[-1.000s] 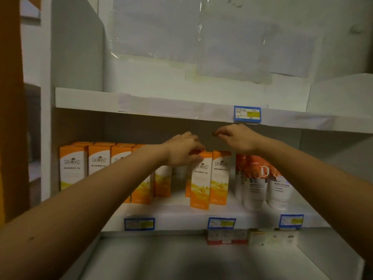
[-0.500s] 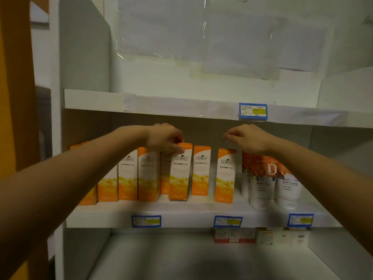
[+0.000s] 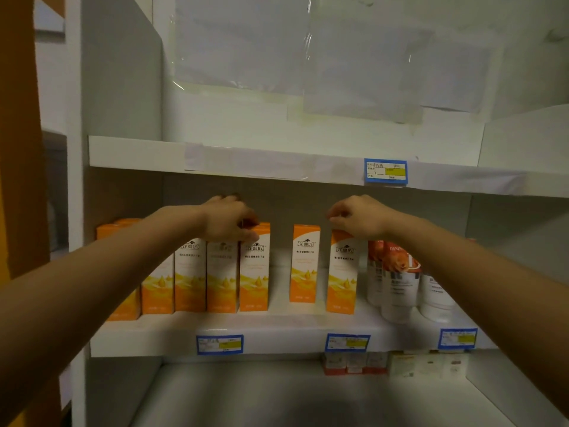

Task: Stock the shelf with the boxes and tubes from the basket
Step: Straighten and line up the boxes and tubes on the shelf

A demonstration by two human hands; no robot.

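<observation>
White tubes (image 3: 397,288) crowd the right; left hand (image 3: 229,221) and right hand (image 3: 360,215) each pinch an upright orange box (image 3: 255,268) top.

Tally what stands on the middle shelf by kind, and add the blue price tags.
Orange boxes: at least 7, more may sit behind
Tubes: 3 in view
Blue tags: 4, one of them on the shelf above
Total: 14 counted
</observation>
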